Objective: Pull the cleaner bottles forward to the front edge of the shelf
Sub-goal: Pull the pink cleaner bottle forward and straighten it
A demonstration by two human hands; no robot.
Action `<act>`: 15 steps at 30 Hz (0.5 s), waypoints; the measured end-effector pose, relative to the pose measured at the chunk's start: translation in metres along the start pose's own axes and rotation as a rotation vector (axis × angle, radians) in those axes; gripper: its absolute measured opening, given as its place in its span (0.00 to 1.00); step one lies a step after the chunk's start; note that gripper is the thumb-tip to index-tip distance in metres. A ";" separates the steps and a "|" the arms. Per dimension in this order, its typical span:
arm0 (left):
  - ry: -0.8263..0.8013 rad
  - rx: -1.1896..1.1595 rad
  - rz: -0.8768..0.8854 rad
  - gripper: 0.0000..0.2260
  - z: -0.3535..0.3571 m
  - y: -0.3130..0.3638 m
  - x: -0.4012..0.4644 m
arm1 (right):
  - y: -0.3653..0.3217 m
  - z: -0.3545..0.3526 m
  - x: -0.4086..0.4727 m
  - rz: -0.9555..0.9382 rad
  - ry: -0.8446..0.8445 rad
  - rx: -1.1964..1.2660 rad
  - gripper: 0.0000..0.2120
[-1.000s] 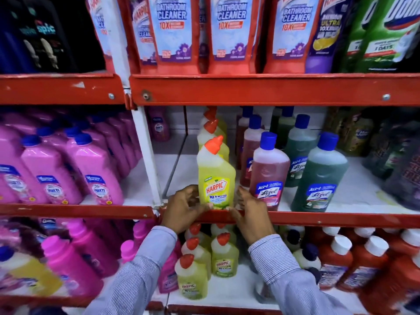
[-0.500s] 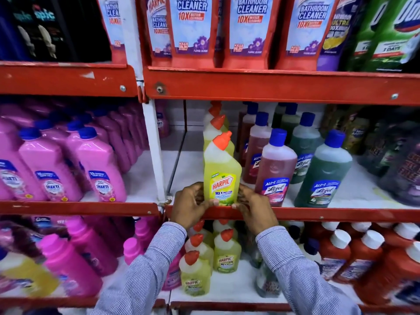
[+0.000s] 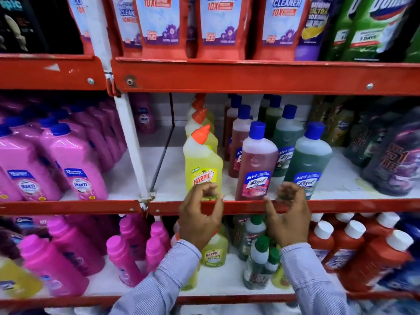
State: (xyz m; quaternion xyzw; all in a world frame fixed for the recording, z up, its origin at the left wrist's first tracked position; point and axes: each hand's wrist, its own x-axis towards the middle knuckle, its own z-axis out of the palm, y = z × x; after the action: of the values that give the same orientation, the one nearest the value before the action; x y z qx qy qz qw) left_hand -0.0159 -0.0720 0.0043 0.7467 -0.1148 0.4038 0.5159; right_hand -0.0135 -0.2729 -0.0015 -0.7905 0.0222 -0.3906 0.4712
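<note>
A yellow Harpic bottle point(image 3: 202, 162) with an orange cap stands at the front edge of the middle shelf point(image 3: 341, 206), with more yellow bottles point(image 3: 200, 119) lined up behind it. To its right stand a pink Lizol bottle point(image 3: 256, 164) and a green Lizol bottle point(image 3: 309, 160), both near the front, with further rows behind them. My left hand point(image 3: 200, 220) hovers in front of the yellow bottle's base, fingers curled and apart, holding nothing. My right hand point(image 3: 287, 220) is before the shelf edge between the pink and green bottles, also empty.
Pink Shakti bottles point(image 3: 77, 164) fill the left bay beyond a white upright post point(image 3: 134, 146). Dark bottles point(image 3: 391, 155) crowd the right end of the shelf. Red refill pouches point(image 3: 218, 26) hang on the shelf above. The lower shelf holds small pink, yellow and red bottles.
Both hands have let go of the yellow Harpic bottle. My right hand has shifted right, in front of the Lizol bottles. The left has drawn back slightly.
</note>
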 end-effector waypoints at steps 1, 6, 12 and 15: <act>-0.063 -0.019 -0.014 0.14 0.013 0.004 -0.001 | 0.006 -0.002 0.007 0.022 -0.096 -0.018 0.24; -0.319 0.036 -0.135 0.28 0.062 0.002 -0.002 | 0.020 -0.003 0.029 -0.033 -0.482 -0.171 0.29; -0.372 0.160 -0.165 0.22 0.073 -0.009 0.004 | 0.028 0.000 0.034 -0.001 -0.472 -0.048 0.28; -0.347 0.169 -0.160 0.20 0.077 -0.010 0.002 | 0.029 0.001 0.034 0.011 -0.453 -0.022 0.28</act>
State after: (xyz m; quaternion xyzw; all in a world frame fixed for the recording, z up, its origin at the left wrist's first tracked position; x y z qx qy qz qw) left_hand 0.0283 -0.1332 -0.0124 0.8525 -0.1080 0.2349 0.4544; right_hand 0.0205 -0.3022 -0.0031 -0.8629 -0.0756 -0.2004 0.4578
